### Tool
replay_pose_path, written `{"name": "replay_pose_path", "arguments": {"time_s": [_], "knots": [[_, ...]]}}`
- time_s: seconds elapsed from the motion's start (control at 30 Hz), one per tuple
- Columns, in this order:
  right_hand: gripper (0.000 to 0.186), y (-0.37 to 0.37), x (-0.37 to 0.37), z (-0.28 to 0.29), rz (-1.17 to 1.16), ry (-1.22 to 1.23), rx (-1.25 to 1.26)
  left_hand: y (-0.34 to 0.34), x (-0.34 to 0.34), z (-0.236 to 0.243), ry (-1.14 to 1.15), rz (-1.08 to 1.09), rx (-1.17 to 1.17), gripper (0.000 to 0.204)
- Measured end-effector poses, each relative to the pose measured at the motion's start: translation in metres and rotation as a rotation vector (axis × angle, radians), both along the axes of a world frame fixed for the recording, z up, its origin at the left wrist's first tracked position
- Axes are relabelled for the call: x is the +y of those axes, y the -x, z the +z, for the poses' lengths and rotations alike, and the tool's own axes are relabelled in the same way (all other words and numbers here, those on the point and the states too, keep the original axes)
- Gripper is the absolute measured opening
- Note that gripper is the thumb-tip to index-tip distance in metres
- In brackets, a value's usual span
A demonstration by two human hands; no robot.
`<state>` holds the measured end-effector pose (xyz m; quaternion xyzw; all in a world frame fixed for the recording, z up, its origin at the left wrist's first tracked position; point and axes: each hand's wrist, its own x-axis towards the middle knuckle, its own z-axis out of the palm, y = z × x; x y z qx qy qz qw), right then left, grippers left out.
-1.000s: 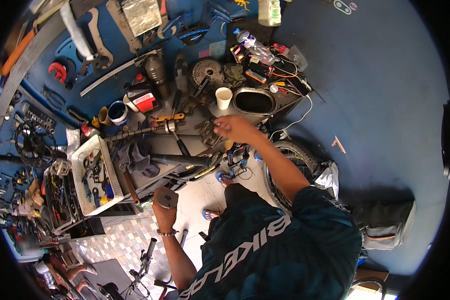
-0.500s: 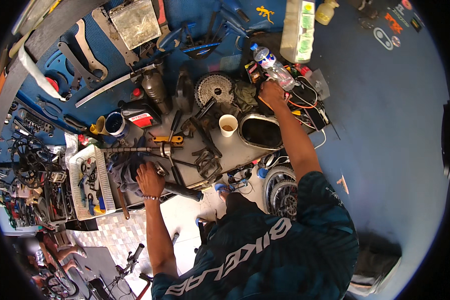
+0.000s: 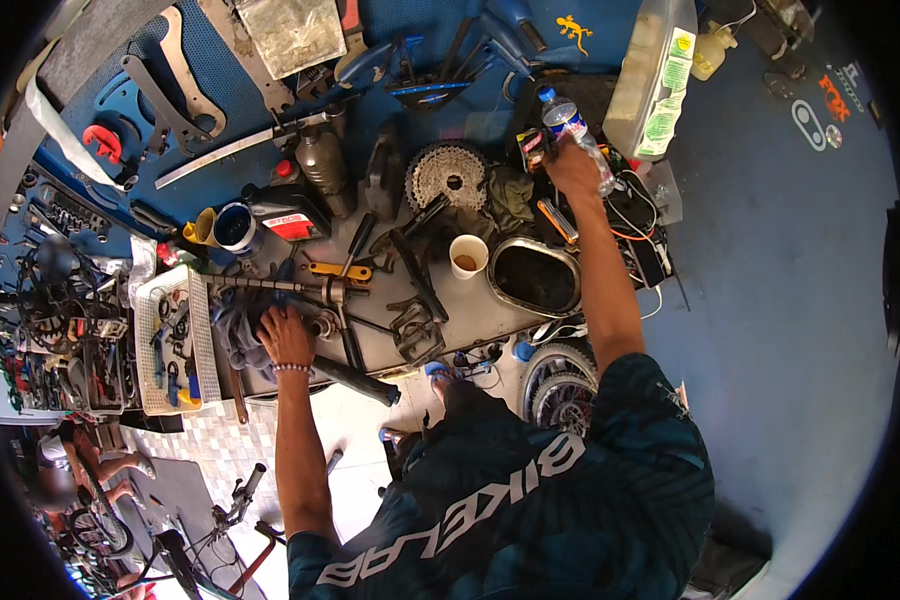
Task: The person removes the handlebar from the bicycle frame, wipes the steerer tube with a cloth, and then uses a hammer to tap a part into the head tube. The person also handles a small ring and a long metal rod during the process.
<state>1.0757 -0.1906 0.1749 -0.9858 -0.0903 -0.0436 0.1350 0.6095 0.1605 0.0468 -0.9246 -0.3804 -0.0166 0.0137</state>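
My left hand [image 3: 286, 340] lies on a crumpled dark grey cloth [image 3: 236, 335], its fingers spread over the fabric. Just right of it are a round metal part [image 3: 324, 324] and a black tube [image 3: 358, 381] that juts over the bench's near edge. At the far right my right hand [image 3: 576, 170] reaches in beside a clear plastic bottle [image 3: 566, 118] with a blue cap, overlapping its side. A small dark packet [image 3: 532, 148] is close to those fingertips. The fingers are partly hidden, so I cannot tell whether they grip anything.
A paper cup [image 3: 468, 257] with brown liquid and an oval metal-rimmed tray [image 3: 576, 290] stand on the bench. Behind them are a bicycle cassette [image 3: 425, 180] and a black oil bottle [image 3: 288, 213]. A white basket [image 3: 144, 350] of tools stands left; cables [image 3: 630, 205] tangle right.
My right hand has moved farther away, up against the bottle's side. My left hand has slid left on the cloth, uncovering more of the round metal part. The view has shifted slightly.
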Motion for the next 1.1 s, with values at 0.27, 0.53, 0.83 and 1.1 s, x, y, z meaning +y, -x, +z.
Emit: {"name": "replay_pose_path", "arguments": {"time_s": [0.27, 0.53, 0.83, 1.1], "knots": [[0.027, 0.096, -0.019, 0.048, 0.232, -1.359, -0.034, 0.014, -0.017, 0.043, 0.08, -0.058, -0.244, 0.033], [0.025, 0.287, 0.077, 0.036, 0.454, -1.93, 1.046, 0.043, -0.101, 0.161, 0.843, -0.387, -1.094, 0.05], [0.024, 0.417, 0.144, 0.011, 0.604, -1.683, 1.584, 0.133, -0.117, 0.203, 0.776, -0.166, -1.397, 0.036], [0.032, 0.469, 0.159, -0.003, 0.758, -1.362, 1.801, 0.175, -0.123, 0.214, 0.481, -0.098, -1.381, 0.036]]}}
